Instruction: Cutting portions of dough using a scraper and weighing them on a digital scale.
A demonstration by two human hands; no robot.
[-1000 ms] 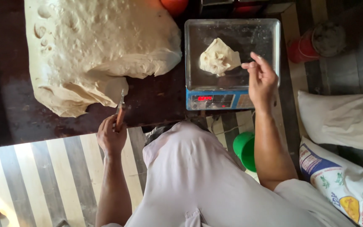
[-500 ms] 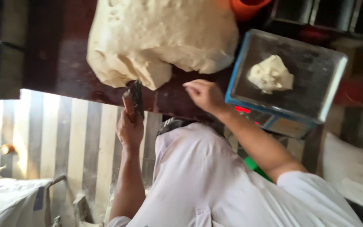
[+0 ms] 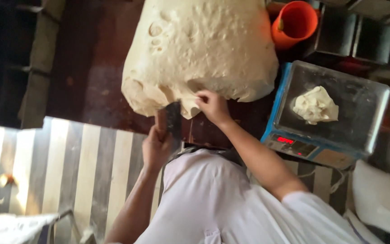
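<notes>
A big pale mass of dough (image 3: 199, 49) lies on a dark wooden table (image 3: 100, 90). My left hand (image 3: 156, 147) grips a dark-bladed dough scraper (image 3: 173, 119), whose blade stands at the dough's near edge. My right hand (image 3: 211, 106) pinches a flap of that same edge just right of the blade. A small lump of dough (image 3: 314, 105) rests on the steel pan of a blue digital scale (image 3: 366, 95) to the right.
An orange cup (image 3: 294, 25) stands behind the scale. Dark metal tins (image 3: 357, 38) line the far right. A striped floor (image 3: 68, 171) lies below the table edge, with white sacks at the lower left and lower right (image 3: 380, 199).
My right hand left the scale and came across to the big dough, where it now pinches the edge. My left hand brought the scraper up against the dough. The view shifted left.
</notes>
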